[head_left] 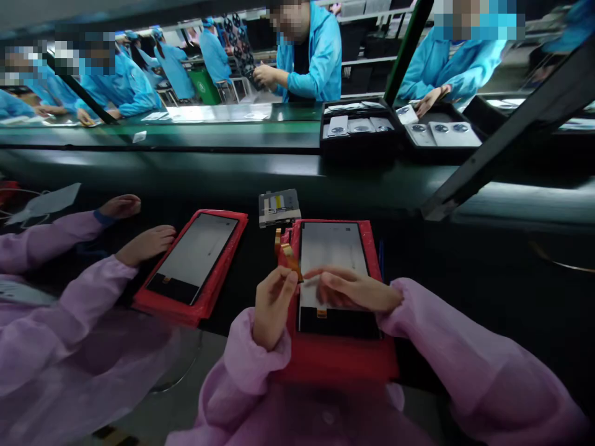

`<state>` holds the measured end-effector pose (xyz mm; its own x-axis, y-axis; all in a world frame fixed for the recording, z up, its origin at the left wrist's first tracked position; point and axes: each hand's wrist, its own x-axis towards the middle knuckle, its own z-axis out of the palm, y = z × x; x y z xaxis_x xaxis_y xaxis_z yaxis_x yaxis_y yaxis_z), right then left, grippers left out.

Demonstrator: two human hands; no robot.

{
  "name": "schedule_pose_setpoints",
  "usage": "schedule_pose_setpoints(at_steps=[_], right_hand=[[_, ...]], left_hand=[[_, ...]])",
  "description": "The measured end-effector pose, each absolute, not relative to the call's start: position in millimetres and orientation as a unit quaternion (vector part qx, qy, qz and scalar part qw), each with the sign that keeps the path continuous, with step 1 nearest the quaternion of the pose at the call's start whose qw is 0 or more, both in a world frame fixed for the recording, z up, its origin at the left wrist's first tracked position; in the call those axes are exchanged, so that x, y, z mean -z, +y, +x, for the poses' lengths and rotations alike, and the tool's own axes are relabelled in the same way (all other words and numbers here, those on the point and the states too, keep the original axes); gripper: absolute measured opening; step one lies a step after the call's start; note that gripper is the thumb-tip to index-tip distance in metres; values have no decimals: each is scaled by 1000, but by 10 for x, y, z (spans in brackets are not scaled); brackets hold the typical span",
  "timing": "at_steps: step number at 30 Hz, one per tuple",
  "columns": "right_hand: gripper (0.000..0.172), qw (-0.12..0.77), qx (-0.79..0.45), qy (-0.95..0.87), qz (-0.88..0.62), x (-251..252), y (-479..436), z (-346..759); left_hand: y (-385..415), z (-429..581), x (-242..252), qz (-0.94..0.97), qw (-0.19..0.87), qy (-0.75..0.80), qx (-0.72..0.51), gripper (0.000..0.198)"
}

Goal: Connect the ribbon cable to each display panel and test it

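My left hand pinches an orange flex cable between thumb and fingers, over the left edge of a display panel. The cable's upper end rises past the fingertips. Above the panel is my right hand, its index finger stretched out to the cable's lower end; whether it touches cannot be told. Its other fingers are partly bent and blurred, and I see nothing held in them. The panel has a pale face and a black lower strip with a small orange tab. Beneath it lies a red padded wrap.
A metal fixture stands just behind the wrap. To the left, another panel lies on red wrap near a co-worker's hands. Black trays stand beyond the conveyor. A slanted metal post crosses the right side.
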<state>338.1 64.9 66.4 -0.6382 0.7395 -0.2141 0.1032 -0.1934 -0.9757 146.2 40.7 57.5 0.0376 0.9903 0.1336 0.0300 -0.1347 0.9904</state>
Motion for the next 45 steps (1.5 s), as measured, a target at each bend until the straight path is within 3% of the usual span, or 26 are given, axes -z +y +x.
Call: schedule_pose_setpoints(at_steps=[6,12,18,25,30,35,45], right_hand=[[48,262,-688,-598,-316,-664,775,3186],[35,292,-648,-624,-326,-843,793,3169],[31,359,-439,-685,-458,-1047,1009,3351],[30,375,-320,-717,-492,-1293,1332,3399],[25,394,-377,-683,-486,-1275,1456,3364],[31,365,-483,-641,-472,-1143,1326,3364],[31,172,-688,-564,-423,-744,767,3416]], left_hand=[[271,1433,-480,637,417,507,-405,27],[224,1465,-446,680,357,494,-407,23],[613,1358,-227,645,274,564,-437,19],[953,1405,75,715,285,536,-347,47],[851,1404,217,721,315,515,-342,52],[715,1379,212,715,303,522,-354,52],[629,1344,124,717,223,550,-365,51]])
